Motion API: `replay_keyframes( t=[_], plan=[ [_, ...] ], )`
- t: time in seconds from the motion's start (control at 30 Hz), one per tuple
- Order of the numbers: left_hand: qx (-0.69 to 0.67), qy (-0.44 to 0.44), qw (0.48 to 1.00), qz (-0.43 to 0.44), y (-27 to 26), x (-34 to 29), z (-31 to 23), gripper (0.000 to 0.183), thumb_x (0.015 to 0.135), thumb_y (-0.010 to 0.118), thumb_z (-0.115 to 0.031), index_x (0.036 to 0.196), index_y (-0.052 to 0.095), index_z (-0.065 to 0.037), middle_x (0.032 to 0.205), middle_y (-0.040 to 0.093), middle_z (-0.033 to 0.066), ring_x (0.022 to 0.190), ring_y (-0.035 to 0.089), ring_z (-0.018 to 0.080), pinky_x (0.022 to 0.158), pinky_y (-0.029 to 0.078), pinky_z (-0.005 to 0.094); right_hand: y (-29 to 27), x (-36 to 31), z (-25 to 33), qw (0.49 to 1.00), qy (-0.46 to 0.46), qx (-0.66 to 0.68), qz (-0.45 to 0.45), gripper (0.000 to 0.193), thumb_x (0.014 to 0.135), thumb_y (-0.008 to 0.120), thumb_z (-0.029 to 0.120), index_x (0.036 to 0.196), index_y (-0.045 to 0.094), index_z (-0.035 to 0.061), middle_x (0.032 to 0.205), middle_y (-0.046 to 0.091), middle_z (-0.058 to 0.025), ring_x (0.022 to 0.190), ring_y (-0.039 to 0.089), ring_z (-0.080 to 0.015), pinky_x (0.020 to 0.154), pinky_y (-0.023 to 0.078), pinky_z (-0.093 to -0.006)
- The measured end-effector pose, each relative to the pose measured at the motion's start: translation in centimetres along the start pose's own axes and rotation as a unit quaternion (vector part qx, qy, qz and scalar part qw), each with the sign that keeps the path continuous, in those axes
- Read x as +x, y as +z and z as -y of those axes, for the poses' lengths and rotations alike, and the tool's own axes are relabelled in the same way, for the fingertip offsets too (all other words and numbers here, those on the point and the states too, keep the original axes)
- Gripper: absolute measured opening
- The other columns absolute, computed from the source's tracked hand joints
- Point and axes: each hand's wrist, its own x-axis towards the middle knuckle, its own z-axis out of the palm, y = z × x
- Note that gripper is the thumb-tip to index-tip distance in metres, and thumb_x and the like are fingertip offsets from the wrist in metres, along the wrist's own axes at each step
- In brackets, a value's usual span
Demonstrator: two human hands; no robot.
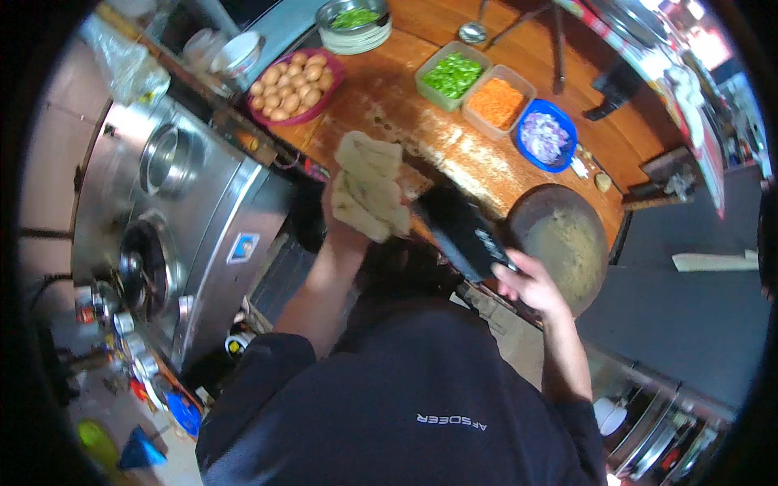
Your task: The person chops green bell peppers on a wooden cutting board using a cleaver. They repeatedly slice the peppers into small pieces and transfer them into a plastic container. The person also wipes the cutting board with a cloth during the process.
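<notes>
My left hand (345, 233) holds up a folded beige cloth (369, 182) in front of the wooden table's near edge; the cloth hides most of its fingers. In my right hand (531, 283) is a cleaver (462, 235), gripped by its handle. Its broad dark blade points up and left, toward the cloth but apart from it. Just right of the cleaver lies a round chopping board (567, 243) with pale, wet-looking marks on its top.
Along the table (389, 105) stand a red basket of eggs (293, 87), green chopped vegetable (452, 76), shredded carrot (496, 103) and a blue bowl of chopped onion (545, 136). Stacked plates (354, 42) sit behind. A steel stove (207, 211) is at left.
</notes>
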Motion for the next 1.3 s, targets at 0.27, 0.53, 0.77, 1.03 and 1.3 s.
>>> replay_keyframes(
  t=[0.27, 0.53, 0.77, 1.03, 1.3],
  plan=[
    [0.166, 0.012, 0.909, -0.382, -12.3, -6.2, -8.1, 0.064, 0.104, 0.049, -0.051, 0.142, 0.048, 0.001, 0.131, 0.062, 0.0155, 0.115, 0.061, 0.0297, 0.098, 0.049, 0.0425, -7.6, -2.3, -15.5, 0.778, 0.077, -0.442, -0.441, 0.043, 0.102, 0.055, 0.037, 0.139, 0.059, 0.0153, 0.092, 0.071, -0.0242, 0.077, 0.07, -0.04, 0.07, 0.055, -0.0497],
    [0.837, -0.037, 0.388, -0.384, -22.1, -6.4, -6.8, 0.07, 0.099, 0.048, -0.061, 0.106, 0.071, 0.004, 0.114, 0.066, 0.0304, 0.111, 0.059, 0.0442, 0.094, 0.049, 0.049, -11.3, -0.9, -20.1, 0.759, 0.16, -0.495, -0.391, 0.055, 0.1, 0.053, 0.036, 0.152, 0.041, 0.0199, 0.108, 0.07, -0.0231, 0.088, 0.069, -0.0434, 0.077, 0.055, -0.0529],
    [0.79, -0.206, 0.407, -0.41, -25.4, -4.3, -7.3, 0.077, 0.096, 0.043, -0.068, 0.103, 0.071, 0.003, 0.116, 0.067, 0.0289, 0.111, 0.063, 0.0453, 0.096, 0.05, 0.0502, -13.2, -1.5, -21.6, 0.742, 0.137, -0.543, -0.37, 0.048, 0.098, 0.057, 0.034, 0.138, 0.054, 0.0085, 0.12, 0.062, -0.0241, 0.098, 0.065, -0.0431, 0.084, 0.053, -0.0524],
    [0.673, -0.282, 0.477, -0.49, -29.1, -2.5, -7.8, 0.092, 0.087, 0.049, -0.078, 0.122, 0.067, 0.004, 0.13, 0.063, 0.0265, 0.119, 0.062, 0.0423, 0.099, 0.05, 0.0491, -8.0, -3.5, -15.0, 0.799, 0.048, -0.484, -0.353, 0.042, 0.094, 0.065, 0.019, 0.132, 0.059, 0.0056, 0.116, 0.064, -0.0242, 0.105, 0.062, -0.0447, 0.088, 0.051, -0.0502],
    [0.406, -0.266, 0.775, -0.404, -32.3, -5.0, -7.5, 0.061, 0.079, 0.084, -0.04, 0.116, 0.066, 0.004, 0.105, 0.069, 0.0166, 0.094, 0.068, 0.0266, 0.073, 0.057, 0.0409, -5.3, -3.3, -13.2, 0.82, 0.013, -0.489, -0.296, 0.041, 0.087, 0.073, 0.018, 0.125, 0.064, 0.0058, 0.113, 0.066, -0.0214, 0.101, 0.066, -0.0388, 0.086, 0.053, -0.0474]
  ],
)
